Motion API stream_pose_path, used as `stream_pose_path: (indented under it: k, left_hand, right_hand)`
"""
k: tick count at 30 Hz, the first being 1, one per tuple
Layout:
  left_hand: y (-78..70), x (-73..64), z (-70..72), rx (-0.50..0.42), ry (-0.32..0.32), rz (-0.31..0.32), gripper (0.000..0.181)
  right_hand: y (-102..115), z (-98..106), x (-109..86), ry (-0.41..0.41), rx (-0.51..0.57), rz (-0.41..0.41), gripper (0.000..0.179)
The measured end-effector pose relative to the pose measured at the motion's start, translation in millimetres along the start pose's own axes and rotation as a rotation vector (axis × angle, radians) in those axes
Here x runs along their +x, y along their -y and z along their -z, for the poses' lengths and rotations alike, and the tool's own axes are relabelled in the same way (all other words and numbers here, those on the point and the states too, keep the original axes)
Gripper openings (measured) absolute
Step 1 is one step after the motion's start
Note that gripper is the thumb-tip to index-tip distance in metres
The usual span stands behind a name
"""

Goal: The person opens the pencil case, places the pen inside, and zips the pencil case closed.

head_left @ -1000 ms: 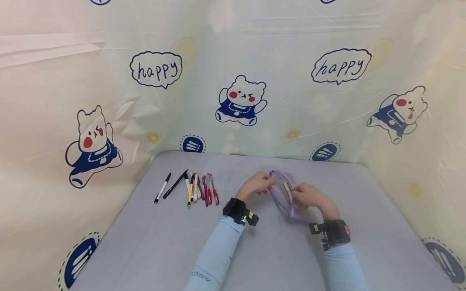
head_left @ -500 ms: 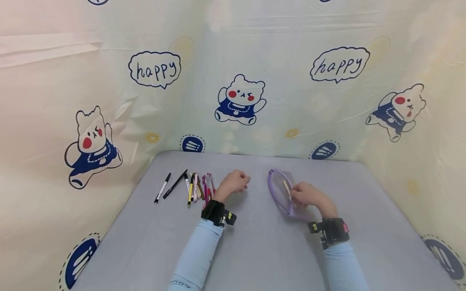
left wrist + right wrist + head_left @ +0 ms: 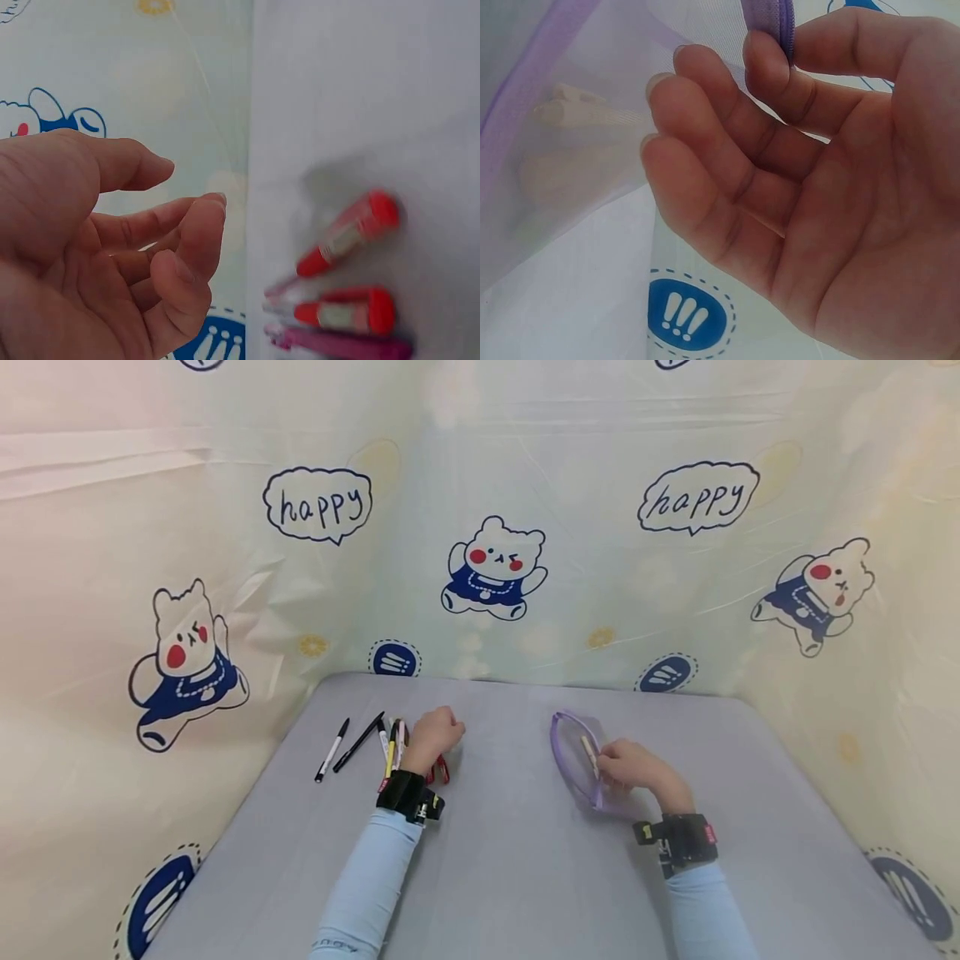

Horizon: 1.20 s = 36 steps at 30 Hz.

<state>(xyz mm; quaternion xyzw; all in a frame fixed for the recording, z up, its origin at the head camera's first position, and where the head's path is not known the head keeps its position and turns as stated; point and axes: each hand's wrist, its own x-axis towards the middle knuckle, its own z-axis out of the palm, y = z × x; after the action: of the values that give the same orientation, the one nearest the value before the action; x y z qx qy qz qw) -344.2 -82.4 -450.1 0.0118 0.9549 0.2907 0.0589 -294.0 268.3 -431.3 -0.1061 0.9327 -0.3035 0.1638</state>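
Observation:
My left hand [image 3: 435, 737] is over the right end of a group of pens, fingers loosely bent and nothing between them. Beneath it, in the left wrist view, lie two red-capped pens, one slanted [image 3: 349, 234] and one flatter [image 3: 345, 310], beside a purple-magenta pen [image 3: 341, 343]. My right hand [image 3: 636, 767] pinches the zippered edge of a purple mesh zip pouch [image 3: 557, 750] between thumb and index finger. The pouch's mouth gapes toward the left. A beige pen [image 3: 588, 752] shows inside it, also blurred through the mesh in the right wrist view.
Left of my left hand lie a yellow-and-black pen [image 3: 392, 750], a black pen [image 3: 358, 743] and a white pen with black ends [image 3: 332, 752]. The grey table [image 3: 495, 860] meets a printed cloth backdrop [image 3: 585, 568] at its back and sides.
My left hand has let go of the pouch's left rim and moved left to above the red pens. The right hand stays at the pouch, holding its edge.

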Motion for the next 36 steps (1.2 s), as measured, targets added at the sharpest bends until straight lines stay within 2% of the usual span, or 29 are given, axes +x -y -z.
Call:
stream_pose_path:
  k: [5, 11, 17, 24, 36]
  left_hand:
    - [11.9, 1.1, 4.2, 0.013, -0.005, 0.039, 0.022]
    - [12.3, -2.5, 3.7, 0.027, -0.014, 0.047, 0.025]
    - [18.5, -3.8, -7.4, 0.057, -0.037, 0.081, 0.02]
    - [26.8, -0.6, -18.6, 0.114, -0.095, 0.077, 0.016]
    - [27.9, 5.5, -17.0, 0.15, -0.066, 0.079, 0.017]
  right_hand:
    - [-1.1, 1.1, 0.4, -0.003, 0.015, 0.002, 0.021]
    - [-3.4, 2.9, 0.2, 0.0, 0.027, 0.004, 0.021]
    - [-2.4, 1.6, -1.3, 0.004, 0.026, 0.007, 0.02]
    - [0.4, 0.8, -3.0, 0.018, 0.029, 0.011, 0.02]
    - [1.8, 1.3, 0.8, 0.018, 0.027, 0.006, 0.02]
